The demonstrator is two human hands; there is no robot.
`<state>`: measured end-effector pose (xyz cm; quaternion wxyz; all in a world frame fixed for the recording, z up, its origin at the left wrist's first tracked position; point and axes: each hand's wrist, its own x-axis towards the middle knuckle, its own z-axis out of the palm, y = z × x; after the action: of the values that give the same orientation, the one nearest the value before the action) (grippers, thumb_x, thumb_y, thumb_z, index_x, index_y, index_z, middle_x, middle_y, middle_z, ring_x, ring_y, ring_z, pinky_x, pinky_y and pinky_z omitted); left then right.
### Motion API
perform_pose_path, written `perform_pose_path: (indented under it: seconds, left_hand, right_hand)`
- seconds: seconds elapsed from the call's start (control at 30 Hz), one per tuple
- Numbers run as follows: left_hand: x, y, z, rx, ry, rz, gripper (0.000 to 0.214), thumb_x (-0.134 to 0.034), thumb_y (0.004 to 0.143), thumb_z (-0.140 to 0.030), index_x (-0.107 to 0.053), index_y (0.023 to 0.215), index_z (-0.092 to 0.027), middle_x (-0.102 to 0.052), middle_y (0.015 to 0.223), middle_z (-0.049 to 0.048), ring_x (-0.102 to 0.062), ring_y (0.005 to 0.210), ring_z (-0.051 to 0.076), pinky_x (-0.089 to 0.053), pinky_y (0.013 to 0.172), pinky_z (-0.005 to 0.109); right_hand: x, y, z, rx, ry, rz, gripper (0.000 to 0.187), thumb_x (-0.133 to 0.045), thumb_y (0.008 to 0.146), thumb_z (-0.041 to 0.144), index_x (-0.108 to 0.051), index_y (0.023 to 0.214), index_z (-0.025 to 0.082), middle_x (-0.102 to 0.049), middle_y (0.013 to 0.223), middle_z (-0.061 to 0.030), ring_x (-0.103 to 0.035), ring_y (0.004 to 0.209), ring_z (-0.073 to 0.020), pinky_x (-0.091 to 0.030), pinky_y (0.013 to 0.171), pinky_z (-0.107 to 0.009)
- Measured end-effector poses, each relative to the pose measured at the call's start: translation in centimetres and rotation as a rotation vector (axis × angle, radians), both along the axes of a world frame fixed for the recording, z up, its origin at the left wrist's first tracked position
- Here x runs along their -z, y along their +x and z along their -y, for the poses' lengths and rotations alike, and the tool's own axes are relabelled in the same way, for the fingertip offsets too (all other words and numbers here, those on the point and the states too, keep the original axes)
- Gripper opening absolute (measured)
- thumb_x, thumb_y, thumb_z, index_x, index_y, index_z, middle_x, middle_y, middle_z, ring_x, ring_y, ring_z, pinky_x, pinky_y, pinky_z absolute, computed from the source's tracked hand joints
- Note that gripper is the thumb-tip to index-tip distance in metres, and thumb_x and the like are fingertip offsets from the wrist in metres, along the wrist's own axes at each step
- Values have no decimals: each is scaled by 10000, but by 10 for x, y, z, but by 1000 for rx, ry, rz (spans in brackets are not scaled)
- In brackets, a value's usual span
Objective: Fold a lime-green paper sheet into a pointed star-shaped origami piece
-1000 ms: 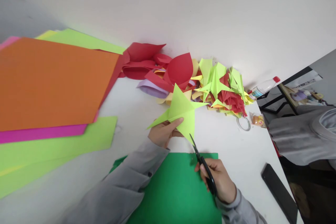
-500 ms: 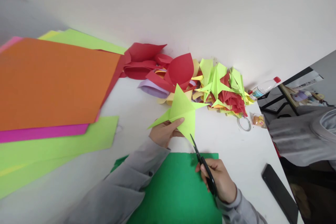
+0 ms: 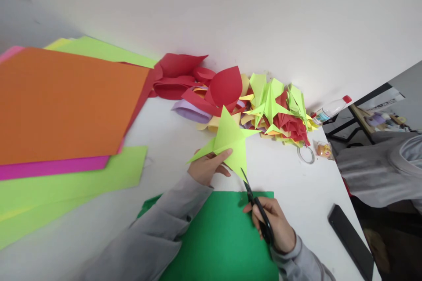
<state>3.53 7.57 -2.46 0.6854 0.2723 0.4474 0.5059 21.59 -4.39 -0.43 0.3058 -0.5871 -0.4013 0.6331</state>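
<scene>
My left hand [image 3: 210,167] is closed on a lime-green folded paper star [image 3: 230,138], thumb across its front and the other fingers behind. The star has several long points and is held up over the white table. In my right hand [image 3: 275,219] is a pair of black scissors [image 3: 262,217], gripped by the handles. Their blades reach up to the star's lower point and touch or overlap its tip; whether they cut into it I cannot tell. Beneath both hands lies a green sheet [image 3: 224,237].
Large coloured sheets, orange [image 3: 69,105] on top, cover the left side. Along the wall are red paper curls [image 3: 226,90] and folded lime-green stars [image 3: 270,101]. A bottle [image 3: 329,110], tape roll [image 3: 306,154], wrapped snack [image 3: 324,150] and black phone-like slab [image 3: 351,241] lie rightward. A grey-clothed person [image 3: 365,167] is beyond.
The star has turned slightly, its lower point shifting a little to the right. The scissors remain at that point, with only a small shift. Both hands keep their hold.
</scene>
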Motion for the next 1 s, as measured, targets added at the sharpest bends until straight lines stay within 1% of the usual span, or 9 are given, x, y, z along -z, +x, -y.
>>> perform_pose_path:
  seconds: [0.13,0.33,0.43,0.63,0.8,1.0]
  left_hand:
    - [-1,0,0,26,11,-12,282,-831,534,-310,-710,716,-132,-706,591,52,-587,365,147,-480,304,214]
    - [-4,2,2,56,28,-34,306,-831,518,-346,-711,708,-138,-700,574,50,-595,372,154,-498,332,217]
    - [-4,3,4,79,38,-61,312,-820,535,-367,-711,711,-133,-694,557,54,-599,367,163,-506,344,228]
    - [-6,5,8,152,45,-109,342,-807,547,-403,-708,718,-124,-705,568,68,-609,379,170,-511,357,234]
    - [-3,6,10,211,32,-138,326,-780,572,-424,-686,692,-137,-689,518,32,-609,372,168,-507,365,229]
    - [-1,8,11,206,25,-142,329,-766,590,-430,-689,710,-134,-703,548,38,-613,377,170,-513,376,237]
  right_hand:
    - [-2,0,0,-14,28,6,564,-635,726,657,-684,836,105,-456,455,54,-359,338,-47,-305,332,-167]
    - [-5,4,0,-71,88,-81,532,-631,752,631,-679,812,105,-440,434,55,-356,344,-45,-274,345,-165]
    - [-6,3,1,-66,113,-68,516,-625,771,618,-679,821,107,-443,439,54,-359,345,-46,-269,348,-168]
    - [-3,2,1,-43,106,-83,514,-603,795,610,-674,817,101,-442,464,54,-359,352,-43,-284,342,-162]
    - [0,4,0,-48,99,-90,534,-592,799,618,-675,835,92,-452,475,52,-367,352,-41,-298,339,-160]
    - [2,5,2,-43,102,-92,518,-586,815,598,-679,845,89,-462,489,44,-383,362,-46,-304,347,-163]
